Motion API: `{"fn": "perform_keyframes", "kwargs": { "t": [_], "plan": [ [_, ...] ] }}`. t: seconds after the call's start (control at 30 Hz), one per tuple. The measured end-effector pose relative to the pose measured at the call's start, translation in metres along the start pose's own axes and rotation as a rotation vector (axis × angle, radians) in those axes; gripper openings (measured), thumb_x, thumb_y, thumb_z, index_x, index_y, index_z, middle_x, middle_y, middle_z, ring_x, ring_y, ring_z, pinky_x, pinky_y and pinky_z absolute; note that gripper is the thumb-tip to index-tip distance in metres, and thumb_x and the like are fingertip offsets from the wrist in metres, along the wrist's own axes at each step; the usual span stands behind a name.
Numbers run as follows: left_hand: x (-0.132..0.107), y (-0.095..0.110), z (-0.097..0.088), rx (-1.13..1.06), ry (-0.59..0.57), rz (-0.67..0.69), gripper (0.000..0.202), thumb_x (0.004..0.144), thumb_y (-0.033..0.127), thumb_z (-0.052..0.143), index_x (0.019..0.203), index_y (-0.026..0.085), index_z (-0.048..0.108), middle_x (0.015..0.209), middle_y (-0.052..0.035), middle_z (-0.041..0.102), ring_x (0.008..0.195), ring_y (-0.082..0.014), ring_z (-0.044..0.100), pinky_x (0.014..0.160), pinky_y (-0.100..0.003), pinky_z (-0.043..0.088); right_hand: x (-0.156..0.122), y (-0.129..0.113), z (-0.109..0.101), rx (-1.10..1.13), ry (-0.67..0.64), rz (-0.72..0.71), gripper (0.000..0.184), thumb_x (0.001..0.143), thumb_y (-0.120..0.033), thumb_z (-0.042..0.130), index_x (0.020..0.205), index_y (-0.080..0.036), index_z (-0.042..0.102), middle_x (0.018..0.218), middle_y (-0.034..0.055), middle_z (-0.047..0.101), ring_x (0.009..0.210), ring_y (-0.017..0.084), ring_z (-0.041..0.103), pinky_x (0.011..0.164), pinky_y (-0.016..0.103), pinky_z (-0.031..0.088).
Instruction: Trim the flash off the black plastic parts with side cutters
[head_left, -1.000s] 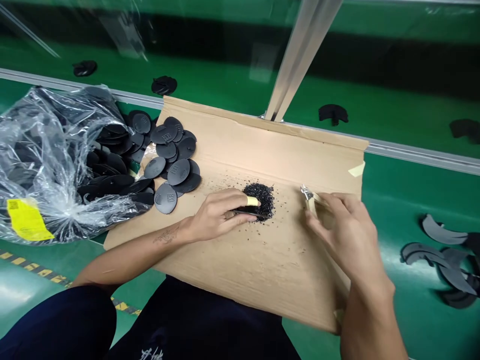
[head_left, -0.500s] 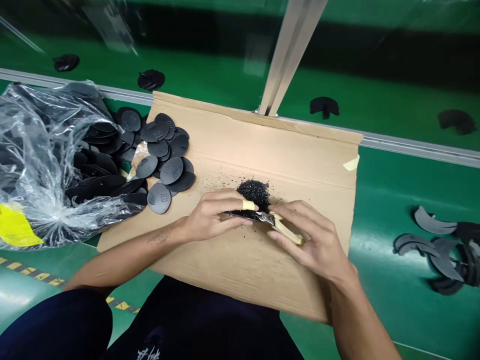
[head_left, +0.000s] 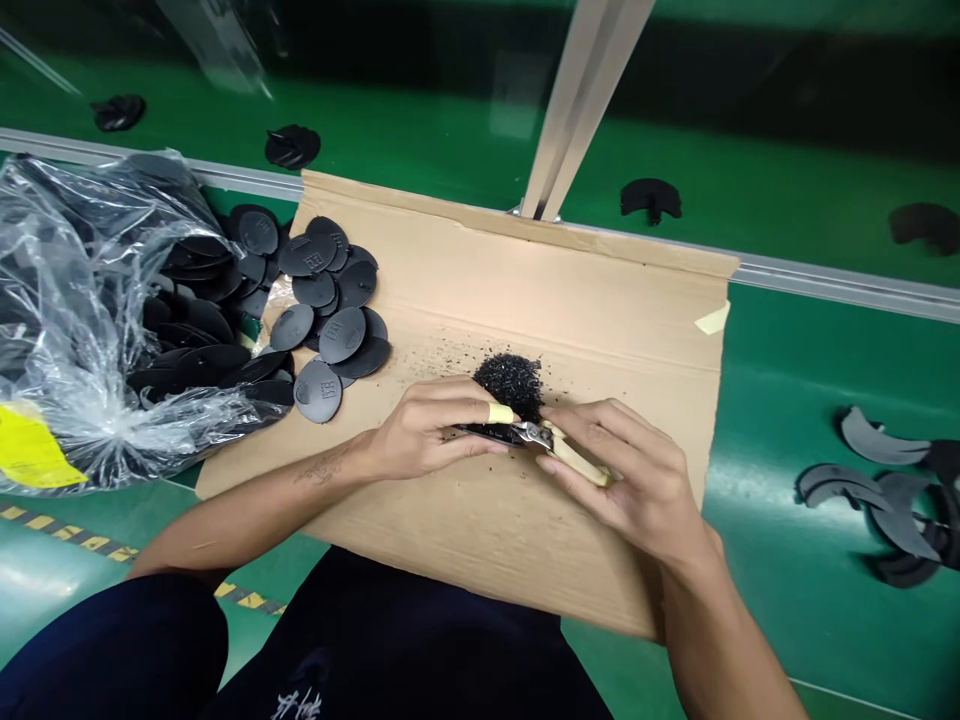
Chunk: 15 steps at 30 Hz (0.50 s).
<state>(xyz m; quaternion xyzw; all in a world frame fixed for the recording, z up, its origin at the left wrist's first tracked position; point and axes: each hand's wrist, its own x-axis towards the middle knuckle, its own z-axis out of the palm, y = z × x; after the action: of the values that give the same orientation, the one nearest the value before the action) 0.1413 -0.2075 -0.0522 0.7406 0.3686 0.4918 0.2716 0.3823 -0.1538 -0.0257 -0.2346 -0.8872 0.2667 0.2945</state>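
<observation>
My left hand [head_left: 442, 425] pinches a thin black plastic piece [head_left: 491, 432] between thumb and fingers, and yellow tape wraps one finger. In my right hand [head_left: 630, 465] is a pair of nippers [head_left: 574, 457] with pale yellow handles. Their metal jaws meet the right end of the black piece, close to my left fingertips. Just beyond the hands, a heap of small black plastic scraps [head_left: 510, 382] lies on the cardboard sheet [head_left: 450, 540]. My fingers hide much of the held piece.
Black oval discs [head_left: 343, 335] lie in a loose pile at the cardboard's left. Beside them sits a clear plastic bag [head_left: 90, 330] full of similar discs, with a yellow label. Curved black pieces [head_left: 877, 500] rest on the green surface to the right. A metal post [head_left: 585, 110] stands behind.
The view has shifted slightly. Both hands keep nearly the same position, with the nippers still at the right end of the black piece.
</observation>
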Motion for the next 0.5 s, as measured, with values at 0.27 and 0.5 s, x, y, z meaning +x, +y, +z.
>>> {"fn": "perform_keyframes", "kwargs": {
  "t": [0.27, 0.5],
  "plan": [
    [-0.0009, 0.0016, 0.0052, -0.074, 0.014, -0.034, 0.021, 0.088, 0.025, 0.074, 0.105, 0.014, 0.072, 0.085, -0.0083, 0.073, 0.076, -0.0135, 0.065, 0.067, -0.026, 0.053, -0.0054, -0.0046, -0.0014, -0.14, -0.003, -0.046, 0.038, 0.089, -0.017, 0.072, 0.126, -0.02, 0.063, 0.101, 0.0092, 0.075, 0.084, 0.022, 0.073, 0.072, 0.035, 0.061],
    [0.0045, 0.0046, -0.0019, 0.173, 0.01, -0.003, 0.022, 0.089, 0.029, 0.073, 0.108, 0.016, 0.071, 0.088, -0.0066, 0.073, 0.08, -0.0151, 0.061, 0.074, -0.03, 0.05, -0.002, 0.0, 0.0016, -0.285, -0.008, 0.009, 0.031, 0.092, -0.023, 0.069, 0.122, -0.018, 0.065, 0.1, 0.0104, 0.075, 0.082, 0.023, 0.07, 0.067, 0.036, 0.055]
  ]
}}
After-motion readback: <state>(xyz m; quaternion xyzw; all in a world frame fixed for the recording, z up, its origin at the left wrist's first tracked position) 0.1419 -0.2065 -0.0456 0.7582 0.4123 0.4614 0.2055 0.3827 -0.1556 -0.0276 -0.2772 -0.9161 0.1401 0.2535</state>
